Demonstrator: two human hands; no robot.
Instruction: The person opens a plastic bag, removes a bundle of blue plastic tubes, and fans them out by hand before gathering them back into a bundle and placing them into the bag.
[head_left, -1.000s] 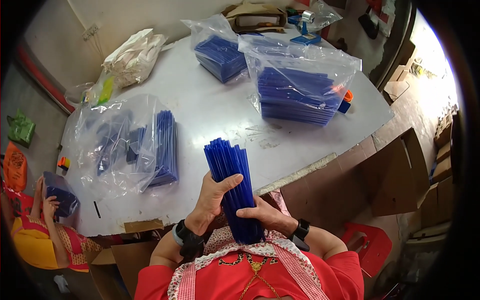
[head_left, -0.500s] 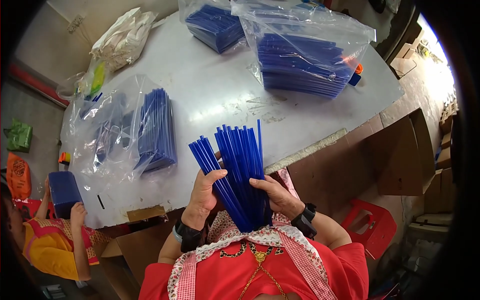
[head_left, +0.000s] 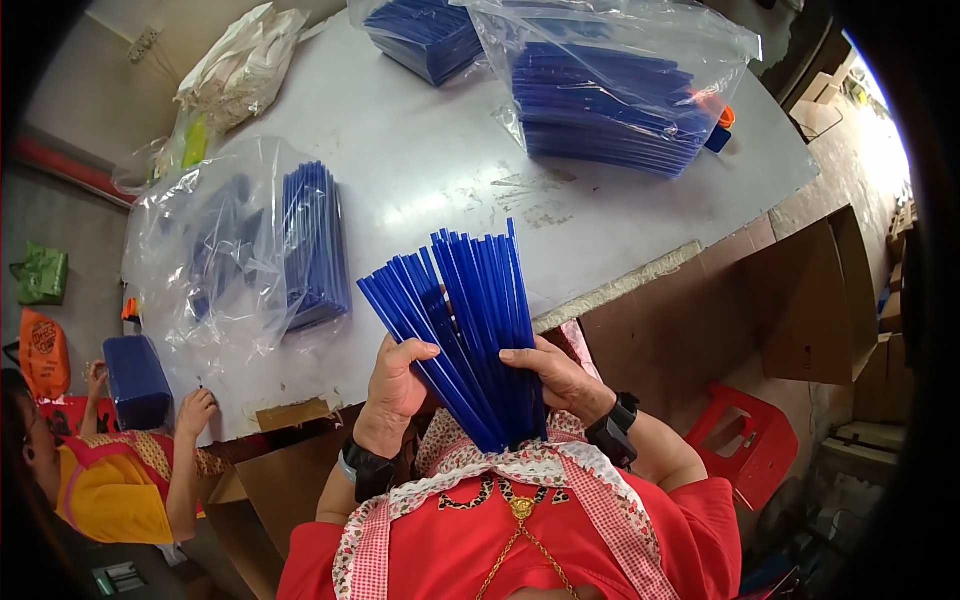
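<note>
A fanned bunch of long, translucent blue plastic tubes (head_left: 478, 320) stands upright against my apron, its lower ends at my waist. My left hand (head_left: 393, 390) is closed round the left side of the bunch, thumb across the front. On the other side my right hand (head_left: 562, 378) grips the rest, its thumb also in front. Near the middle, the tubes spread into two slanting groups that meet at the bottom. The fingers behind the bunch are mostly hidden.
Clear plastic bags of blue tubes lie on the white table (head_left: 400, 180): one bag (head_left: 225, 250) at left, another (head_left: 610, 100) at far right. A co-worker (head_left: 120, 480) at left holds a blue bundle (head_left: 138, 380). Cardboard boxes (head_left: 810, 300) and a red stool (head_left: 745, 445) stand at right.
More tubes now lean into the left group, and the gap between the groups has narrowed. One of the co-worker's hands has left the blue bundle and reached the table edge.
</note>
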